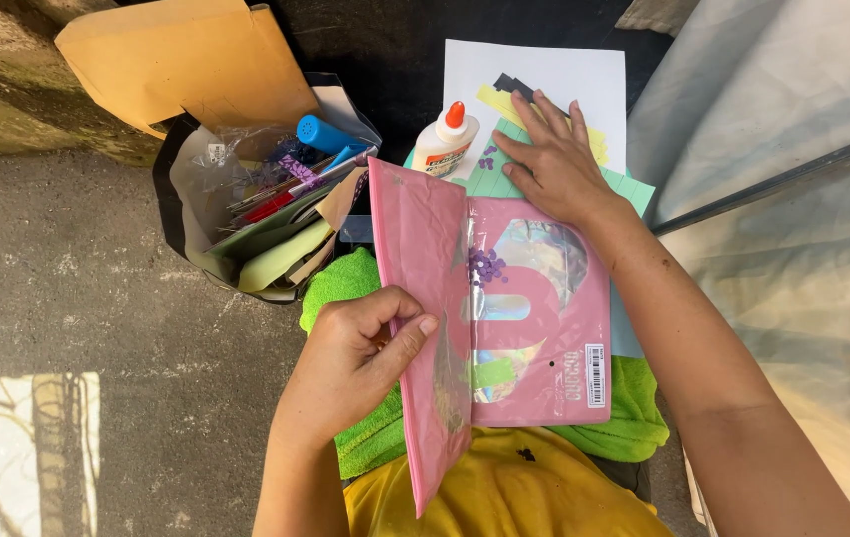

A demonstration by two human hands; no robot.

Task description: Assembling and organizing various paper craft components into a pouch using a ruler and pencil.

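Head view: I read the left hand (350,363) pinching the flap of the glossy pink plastic pouch (529,318), apparently holding it open on the green towel (345,283). The right hand (554,159) lies flat, empty, steadying mint-green paper (634,187) beside the white glue bottle (447,141).

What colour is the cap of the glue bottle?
The cap of the glue bottle is orange, seen in the head view.

A person's left hand (350,363) pinches the raised flap of a pink pouch (524,318) lying open on a green towel (365,288), while the right hand (554,159) rests flat on a green sheet (634,187) beyond it. A glue bottle (447,141) stands beside white paper (544,75), near a bag (246,199) crammed with craft supplies and a brown envelope (186,60).
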